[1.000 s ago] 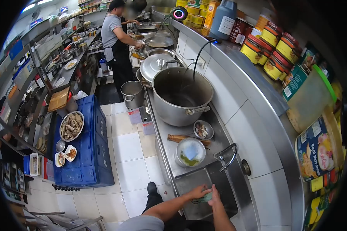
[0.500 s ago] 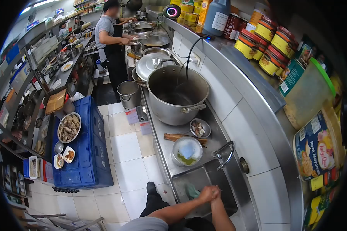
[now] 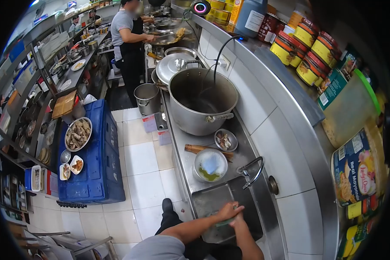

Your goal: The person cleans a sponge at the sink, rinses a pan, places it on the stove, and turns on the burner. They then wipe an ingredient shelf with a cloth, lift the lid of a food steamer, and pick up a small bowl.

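Over the steel sink (image 3: 203, 200), my left hand (image 3: 227, 211) and my right hand (image 3: 237, 220) are pressed together. A greenish cloth (image 3: 224, 222) shows below the fingers of my left hand, partly hidden by both hands. Behind the sink stands a metal bowl (image 3: 200, 172) of sudsy liquid with a blue sponge (image 3: 211, 164) in it. The curved faucet (image 3: 259, 173) is to the right of that bowl. A bundle of wooden sticks (image 3: 195, 148) lies beside a small bowl of scraps (image 3: 226, 140).
A large empty pot (image 3: 195, 121) stands further along the counter, with a lidded pot (image 3: 171, 69) behind it. Cans (image 3: 307, 71) and a mayonnaise tub (image 3: 355, 169) line the right shelf. A blue chest (image 3: 91, 173) holds food bowls at left. A co-worker (image 3: 128, 43) stands at the stoves.
Half a second ago the green cloth lay in the sink apart from my clasped hands; now it is at my hands. The co-worker's arms have shifted over the pans.
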Demonstrator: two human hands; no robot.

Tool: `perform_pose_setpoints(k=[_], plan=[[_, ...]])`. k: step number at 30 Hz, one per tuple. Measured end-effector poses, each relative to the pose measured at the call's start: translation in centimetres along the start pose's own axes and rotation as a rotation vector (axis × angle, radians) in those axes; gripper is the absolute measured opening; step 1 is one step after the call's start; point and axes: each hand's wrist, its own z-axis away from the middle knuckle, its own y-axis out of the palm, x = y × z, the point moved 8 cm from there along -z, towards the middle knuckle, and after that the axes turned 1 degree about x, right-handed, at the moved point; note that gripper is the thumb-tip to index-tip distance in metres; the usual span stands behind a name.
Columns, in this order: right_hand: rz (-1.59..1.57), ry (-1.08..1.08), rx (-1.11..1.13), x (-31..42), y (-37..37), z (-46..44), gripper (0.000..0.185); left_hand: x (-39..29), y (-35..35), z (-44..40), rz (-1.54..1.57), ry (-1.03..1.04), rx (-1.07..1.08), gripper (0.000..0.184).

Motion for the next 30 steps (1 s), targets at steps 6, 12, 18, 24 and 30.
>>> perform_pose_setpoints(k=[6,12,18,24,30], plan=[[0.771,-0.320,-0.079,3.3,-3.2,3.4,0.026,7.3,0.5,-1.1,0.069,0.041,0.418,0.048],[0.297,-0.417,0.090,3.1,-1.7,5.3,0.032,4.3,-5.5,-3.0,0.589,0.028,-0.215,0.024],[-0.134,-0.088,-0.046,0.1,-5.7,-1.6,0.029,-4.2,2.6,1.6,-0.129,0.378,-0.034,0.019],[0.009,-0.044,-0.190,-0.2,0.6,2.0,0.042,2.0,1.8,-1.8,-0.072,0.164,-0.109,0.022],[0.326,-0.003,-0.002,-1.3,7.5,6.1,0.053,2.5,-3.1,-1.1,-0.048,-0.048,-0.316,0.035]])
